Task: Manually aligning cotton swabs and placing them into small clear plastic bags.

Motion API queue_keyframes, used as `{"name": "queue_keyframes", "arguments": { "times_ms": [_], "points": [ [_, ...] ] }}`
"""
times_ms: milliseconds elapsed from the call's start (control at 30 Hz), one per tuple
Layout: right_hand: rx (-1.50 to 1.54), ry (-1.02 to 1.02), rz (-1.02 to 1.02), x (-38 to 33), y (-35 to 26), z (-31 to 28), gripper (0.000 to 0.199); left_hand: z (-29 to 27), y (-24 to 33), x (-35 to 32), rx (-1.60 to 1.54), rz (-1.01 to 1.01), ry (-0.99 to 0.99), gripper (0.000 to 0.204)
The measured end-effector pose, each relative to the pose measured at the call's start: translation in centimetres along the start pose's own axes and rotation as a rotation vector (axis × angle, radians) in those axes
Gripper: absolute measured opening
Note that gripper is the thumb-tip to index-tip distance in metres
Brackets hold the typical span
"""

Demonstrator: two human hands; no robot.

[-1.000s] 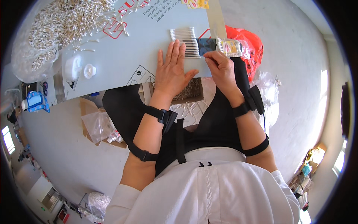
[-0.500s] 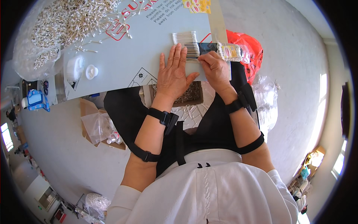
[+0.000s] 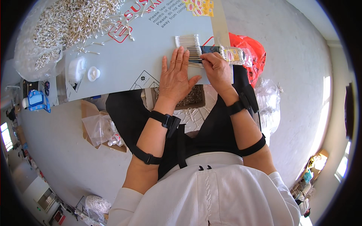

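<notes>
A row of cotton swabs (image 3: 187,40) lies side by side on the grey tabletop (image 3: 124,62). My left hand (image 3: 175,75) rests flat at the row's near side, its fingers stretched out and their tips over the lower swabs. At the row's right end my right hand (image 3: 216,69) is closed in a pinch, thumb and forefinger at the tip of a cotton swab; the fingers partly hide it. A dark strip (image 3: 210,49) lies between the row and a clear pack of swabs (image 3: 232,55) with a yellow label, just beyond my right hand.
A large heap of loose swabs (image 3: 71,26) spills from a clear bag at the far left. Nearer stand a white round lid (image 3: 93,74) and a clear plastic container (image 3: 76,69). Yellow labels (image 3: 200,6) lie at the far edge. A red bag (image 3: 255,51) hangs beyond the table's right side.
The view has tipped slightly, so the table sits a little lower in it. Both hands keep nearly the same place and pose beside the row of swabs.
</notes>
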State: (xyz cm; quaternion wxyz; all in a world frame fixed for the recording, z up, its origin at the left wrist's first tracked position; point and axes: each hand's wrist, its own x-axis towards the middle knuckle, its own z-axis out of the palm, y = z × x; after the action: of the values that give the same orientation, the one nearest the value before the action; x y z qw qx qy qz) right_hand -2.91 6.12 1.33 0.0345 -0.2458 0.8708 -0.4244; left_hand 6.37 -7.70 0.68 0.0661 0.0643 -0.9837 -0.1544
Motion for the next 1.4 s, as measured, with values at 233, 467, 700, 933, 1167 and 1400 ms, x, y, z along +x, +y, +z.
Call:
{"name": "queue_keyframes", "arguments": {
  "times_ms": [233,467,700,933,1167,1400],
  "points": [
    [-0.066,0.001,-0.038,0.1,0.2,0.1,0.011,0.0,0.0,0.1,-0.004,0.001,0.005,0.087],
    [0.014,0.012,0.003,0.3,-0.2,0.1,0.013,-0.1,-0.1,0.0,-0.013,-0.006,-0.020,0.087],
    [-0.047,0.014,-0.036,1.5,-0.3,0.1,0.013,-0.1,0.0,0.0,-0.012,-0.008,-0.012,0.086],
    [-0.049,0.003,-0.056,1.3,-0.3,0.3,0.010,-0.2,0.0,0.0,-0.018,-0.016,-0.021,0.086],
    [-0.053,0.066,-0.090,2.9,-0.1,0.6,0.009,-0.1,0.1,0.0,-0.023,-0.014,-0.003,0.087],
    [-0.110,0.041,-0.109,3.0,-0.1,0.7,0.008,0.1,0.0,0.0,-0.018,-0.016,-0.010,0.086]
  ]
}}
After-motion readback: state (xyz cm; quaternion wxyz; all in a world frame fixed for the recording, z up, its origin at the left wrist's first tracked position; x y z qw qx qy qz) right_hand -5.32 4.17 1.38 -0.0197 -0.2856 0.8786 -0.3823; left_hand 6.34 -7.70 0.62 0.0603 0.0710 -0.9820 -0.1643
